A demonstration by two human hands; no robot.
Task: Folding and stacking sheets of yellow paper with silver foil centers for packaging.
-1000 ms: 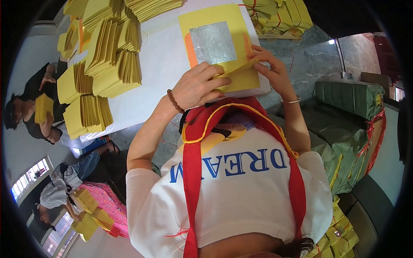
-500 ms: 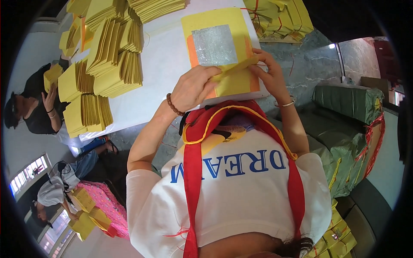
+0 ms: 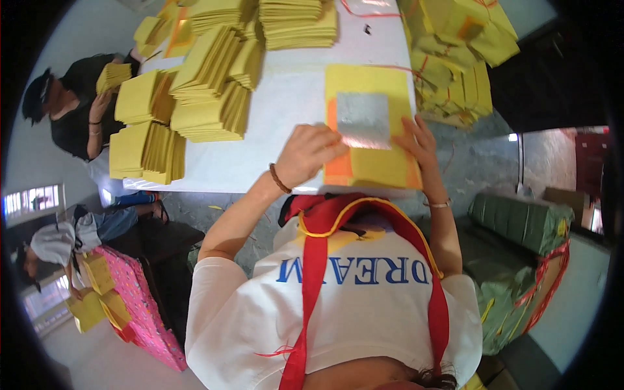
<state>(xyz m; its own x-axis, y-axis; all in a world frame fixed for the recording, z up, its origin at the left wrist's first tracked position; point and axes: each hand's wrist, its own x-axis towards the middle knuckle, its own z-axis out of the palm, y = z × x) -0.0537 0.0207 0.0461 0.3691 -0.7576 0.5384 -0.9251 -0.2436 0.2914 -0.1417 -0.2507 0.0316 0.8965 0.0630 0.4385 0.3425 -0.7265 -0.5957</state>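
Observation:
A stack of yellow paper sheets (image 3: 365, 81) lies at the near right of the white table, with a silver foil square (image 3: 365, 117) and orange patches on its top sheet. My left hand (image 3: 311, 153) is at the stack's left edge, its fingers curled and pressed together on the sheet beside the foil; the fingertips are partly hidden. Against the right edge rests my right hand (image 3: 421, 149), fingers apart and stretched over the paper's margin. The foil's near edge shines between my hands.
Bundles of folded yellow paper (image 3: 211, 104) stand on the table's left. Tied yellow packs (image 3: 455, 84) are piled beyond its right edge. Green wrapped bales (image 3: 520, 224) sit at right. A person in black (image 3: 81, 107) holds yellow paper at left; another person (image 3: 55, 244) works farther back.
The folded yellow sheet between my hands has been laid down. My left hand has moved to the stack's left edge, and my right fingers have spread along the right edge. The view has shifted.

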